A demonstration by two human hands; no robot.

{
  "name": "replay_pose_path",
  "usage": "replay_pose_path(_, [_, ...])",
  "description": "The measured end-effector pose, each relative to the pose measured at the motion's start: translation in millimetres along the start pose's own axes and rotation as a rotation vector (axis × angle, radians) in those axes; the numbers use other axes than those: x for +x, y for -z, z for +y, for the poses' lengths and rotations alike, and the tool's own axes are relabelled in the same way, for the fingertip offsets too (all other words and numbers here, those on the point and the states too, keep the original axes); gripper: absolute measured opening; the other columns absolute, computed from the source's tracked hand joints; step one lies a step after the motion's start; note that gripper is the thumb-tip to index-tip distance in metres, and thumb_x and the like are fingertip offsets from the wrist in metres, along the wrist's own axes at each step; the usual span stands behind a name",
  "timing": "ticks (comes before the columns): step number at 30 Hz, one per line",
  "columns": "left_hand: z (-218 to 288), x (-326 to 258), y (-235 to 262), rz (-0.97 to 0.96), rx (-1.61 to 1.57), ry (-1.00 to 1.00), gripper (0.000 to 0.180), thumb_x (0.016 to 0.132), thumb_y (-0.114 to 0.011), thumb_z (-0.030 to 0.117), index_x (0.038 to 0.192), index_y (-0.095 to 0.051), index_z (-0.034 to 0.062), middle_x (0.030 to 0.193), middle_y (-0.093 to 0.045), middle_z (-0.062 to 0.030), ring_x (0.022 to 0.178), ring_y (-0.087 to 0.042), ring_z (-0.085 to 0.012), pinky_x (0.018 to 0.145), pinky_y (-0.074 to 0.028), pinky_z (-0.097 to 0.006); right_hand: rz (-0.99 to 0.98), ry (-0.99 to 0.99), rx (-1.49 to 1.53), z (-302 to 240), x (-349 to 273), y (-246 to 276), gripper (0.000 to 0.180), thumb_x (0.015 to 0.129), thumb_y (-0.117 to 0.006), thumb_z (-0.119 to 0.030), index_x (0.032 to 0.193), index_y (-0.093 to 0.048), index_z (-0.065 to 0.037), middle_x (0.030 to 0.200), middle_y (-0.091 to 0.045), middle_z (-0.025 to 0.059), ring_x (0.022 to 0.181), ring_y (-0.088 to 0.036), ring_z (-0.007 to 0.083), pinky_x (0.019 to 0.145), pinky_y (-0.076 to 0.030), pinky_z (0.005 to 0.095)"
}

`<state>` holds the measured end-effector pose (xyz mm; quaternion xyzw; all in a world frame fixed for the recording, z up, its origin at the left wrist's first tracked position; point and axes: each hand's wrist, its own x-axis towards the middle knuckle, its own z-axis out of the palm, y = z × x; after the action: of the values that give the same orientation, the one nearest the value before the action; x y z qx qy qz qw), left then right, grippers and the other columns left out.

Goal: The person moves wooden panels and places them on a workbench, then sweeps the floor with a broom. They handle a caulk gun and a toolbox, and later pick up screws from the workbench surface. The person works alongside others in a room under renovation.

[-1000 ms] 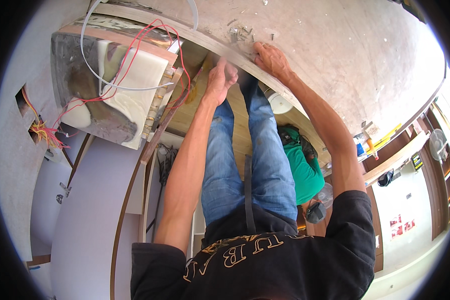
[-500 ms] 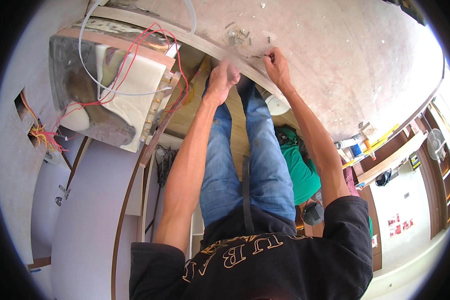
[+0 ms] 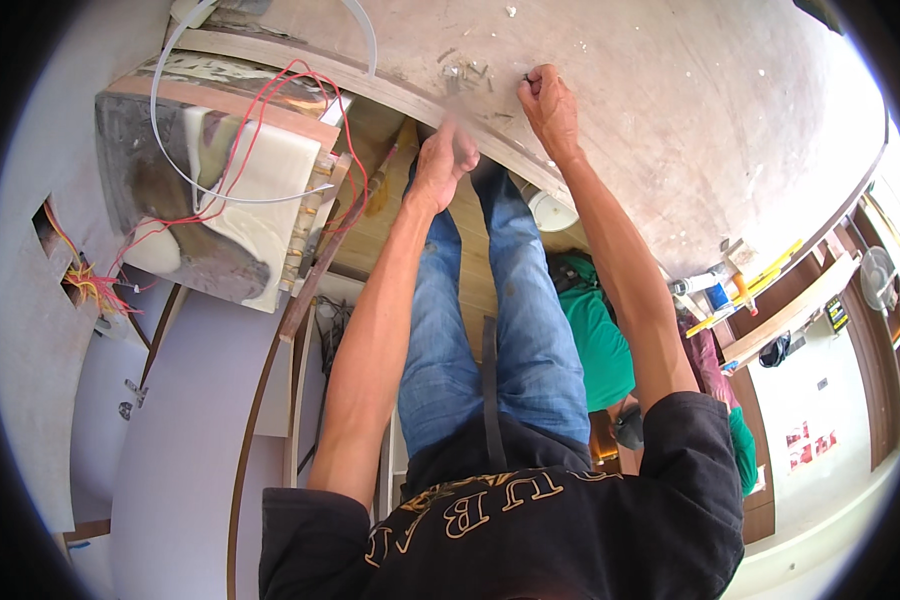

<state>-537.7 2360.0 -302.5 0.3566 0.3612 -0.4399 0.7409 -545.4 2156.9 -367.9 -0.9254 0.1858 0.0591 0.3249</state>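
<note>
My left hand (image 3: 443,168) is closed at the front edge of the pale board (image 3: 670,120). Whatever it may hold is hidden, and a blurred patch covers the area just beyond its fingers. Over the board, my right hand (image 3: 552,108) has its fingers pinched together. A tiny dark thing shows at their tips, too small to name. Left of those fingertips lie several small loose screws or nails (image 3: 470,72) on the dusty surface.
On the left stands a marbled block (image 3: 260,170) with red wires (image 3: 232,180) and a white strip (image 3: 157,110) looped over it. Coloured wires (image 3: 95,285) poke from a wall opening. A person in green (image 3: 597,340) is low at my right, near a yellow level (image 3: 770,275).
My right hand has moved farther over the board and slightly left, close to the loose pieces. My left hand has stayed nearly still. The person in green has shifted slightly.
</note>
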Motion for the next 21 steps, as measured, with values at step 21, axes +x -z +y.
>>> replay_pose_path(21, [1.5, 8.3, -37.8, 0.060, -0.134, -0.078, 0.031, 0.096, -0.044, 0.029, 0.091, -0.058, 0.0026, 0.085, -0.058, -0.0064, 0.081, -0.059, -0.0168, 0.072, -0.048, -0.026, -0.379, -0.038, 0.134, -110.5, -31.4, 75.0, 0.017, 0.078, -0.062, -0.016, 0.085, -0.059, -0.001, 0.072, -0.063, 0.0167, 0.068, -0.064, 0.0282, 0.063, -0.050, 0.0367])
